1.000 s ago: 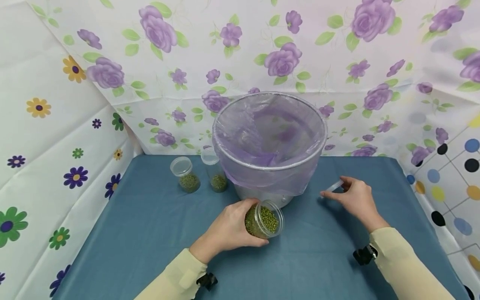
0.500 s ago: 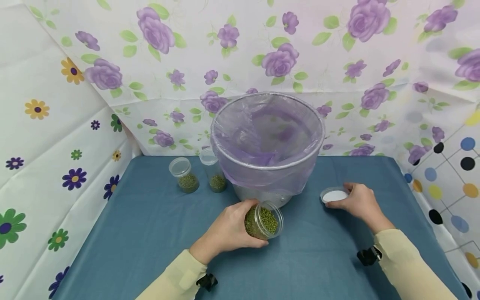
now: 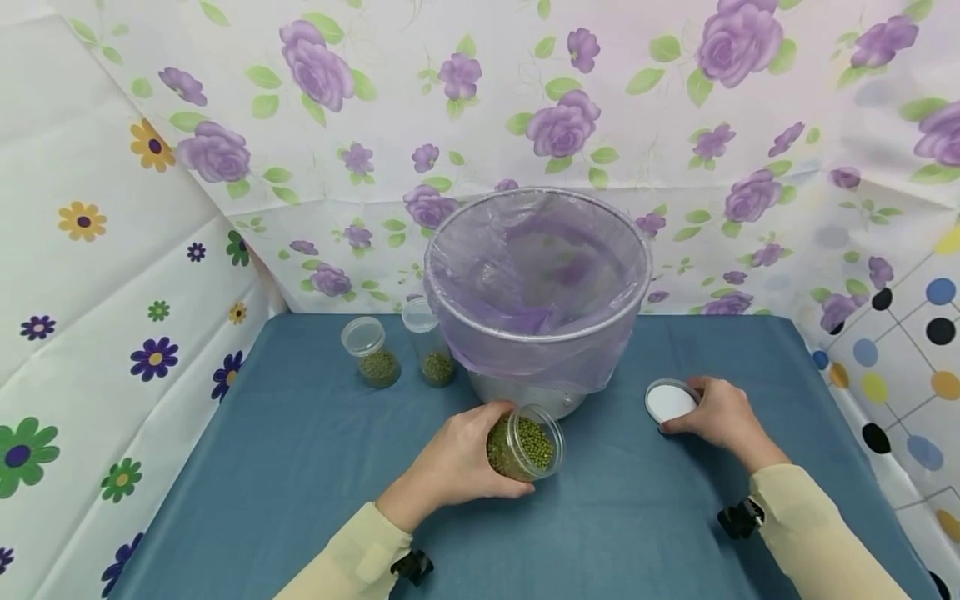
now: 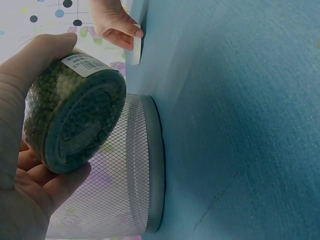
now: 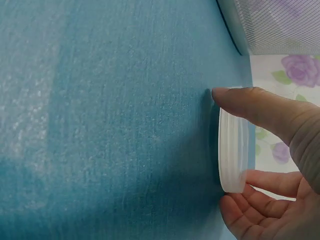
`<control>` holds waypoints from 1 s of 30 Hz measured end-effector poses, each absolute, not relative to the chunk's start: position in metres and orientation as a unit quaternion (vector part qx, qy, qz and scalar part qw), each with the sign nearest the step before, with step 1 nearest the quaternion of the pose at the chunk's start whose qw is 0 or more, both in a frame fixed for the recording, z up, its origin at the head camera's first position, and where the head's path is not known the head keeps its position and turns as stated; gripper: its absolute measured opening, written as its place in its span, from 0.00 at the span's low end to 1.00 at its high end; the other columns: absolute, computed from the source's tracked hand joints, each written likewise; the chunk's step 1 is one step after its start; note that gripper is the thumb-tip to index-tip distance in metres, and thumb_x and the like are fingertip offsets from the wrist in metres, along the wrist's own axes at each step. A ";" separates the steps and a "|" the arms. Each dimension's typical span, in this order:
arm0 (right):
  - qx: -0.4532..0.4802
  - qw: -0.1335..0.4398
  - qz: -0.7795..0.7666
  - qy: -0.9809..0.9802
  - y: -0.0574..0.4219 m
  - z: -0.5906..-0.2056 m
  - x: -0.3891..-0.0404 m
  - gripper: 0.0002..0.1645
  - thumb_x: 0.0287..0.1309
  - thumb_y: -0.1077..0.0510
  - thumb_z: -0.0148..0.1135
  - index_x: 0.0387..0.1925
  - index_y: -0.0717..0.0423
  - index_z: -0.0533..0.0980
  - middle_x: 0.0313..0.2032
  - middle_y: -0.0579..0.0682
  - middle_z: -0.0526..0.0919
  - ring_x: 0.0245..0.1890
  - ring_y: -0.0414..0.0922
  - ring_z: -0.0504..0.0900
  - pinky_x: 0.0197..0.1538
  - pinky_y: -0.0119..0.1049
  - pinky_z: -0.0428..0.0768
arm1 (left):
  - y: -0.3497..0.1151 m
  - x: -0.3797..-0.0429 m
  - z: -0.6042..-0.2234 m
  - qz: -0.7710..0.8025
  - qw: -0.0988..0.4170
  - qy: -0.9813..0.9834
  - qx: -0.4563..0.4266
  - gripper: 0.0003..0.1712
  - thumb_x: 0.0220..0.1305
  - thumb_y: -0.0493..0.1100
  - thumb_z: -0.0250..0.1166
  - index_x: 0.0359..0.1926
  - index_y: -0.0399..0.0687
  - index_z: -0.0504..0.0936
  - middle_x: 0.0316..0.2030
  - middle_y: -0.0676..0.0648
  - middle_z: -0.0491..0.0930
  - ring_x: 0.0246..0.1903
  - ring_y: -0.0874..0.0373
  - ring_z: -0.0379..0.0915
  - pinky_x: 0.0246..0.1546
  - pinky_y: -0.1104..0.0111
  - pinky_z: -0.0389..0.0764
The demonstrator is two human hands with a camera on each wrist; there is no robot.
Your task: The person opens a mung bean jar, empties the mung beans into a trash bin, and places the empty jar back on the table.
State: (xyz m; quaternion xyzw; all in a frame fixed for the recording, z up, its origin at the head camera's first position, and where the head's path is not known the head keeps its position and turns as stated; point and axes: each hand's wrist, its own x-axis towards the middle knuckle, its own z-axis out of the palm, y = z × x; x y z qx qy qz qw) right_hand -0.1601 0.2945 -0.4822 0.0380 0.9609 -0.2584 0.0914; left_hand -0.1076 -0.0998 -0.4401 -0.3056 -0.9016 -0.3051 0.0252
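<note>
My left hand grips a clear jar of green mung beans, tilted to the right, its open mouth facing right and toward me. The left wrist view shows the base of the jar and a white barcode label on its side. On the right, my right hand holds a round screw lid by its edge between thumb and fingers, white inner face up. Seen from the right wrist, the ridged side of the lid is close over the blue cloth.
A mesh bin lined with a thin purple bag stands behind the jar. Two lidded jars with green beans, a wide jar and a slimmer jar, stand left of it. Blue cloth covers the table; flowered sheets hang behind.
My right hand has turned the lid from nearly edge-on to flat, white face up, and lowered it toward the cloth. The left hand and the jar have stayed nearly still.
</note>
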 end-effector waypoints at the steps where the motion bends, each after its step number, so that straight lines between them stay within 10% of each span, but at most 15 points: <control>1: 0.038 0.092 -0.260 0.961 0.294 -0.482 -0.160 0.61 0.27 0.34 0.77 0.59 0.69 0.67 0.51 0.70 0.75 0.44 0.59 0.76 0.36 0.47 0.76 | -0.100 -0.107 -0.440 -0.305 0.026 -0.902 -0.305 0.51 0.31 0.70 0.74 0.59 0.60 0.67 0.45 0.60 0.76 0.41 0.68 0.74 0.42 0.70 0.80; 19: 0.016 0.077 -0.249 0.965 0.294 -0.481 -0.158 0.57 0.29 0.30 0.73 0.53 0.67 0.71 0.42 0.66 0.77 0.36 0.55 0.76 0.30 0.44 0.75 | -0.106 -0.101 -0.430 -0.339 0.056 -0.890 -0.300 0.51 0.30 0.70 0.73 0.60 0.65 0.67 0.48 0.62 0.75 0.45 0.70 0.74 0.44 0.70 0.80; 30: 0.036 -0.032 -0.280 0.959 0.279 -0.391 -0.168 0.46 0.58 0.30 0.48 0.60 0.65 0.69 0.52 0.67 0.77 0.48 0.61 0.78 0.41 0.54 0.79 | -0.124 -0.091 -0.398 -0.362 0.104 -0.877 -0.297 0.54 0.27 0.68 0.76 0.61 0.62 0.68 0.51 0.60 0.75 0.48 0.71 0.73 0.46 0.71 0.79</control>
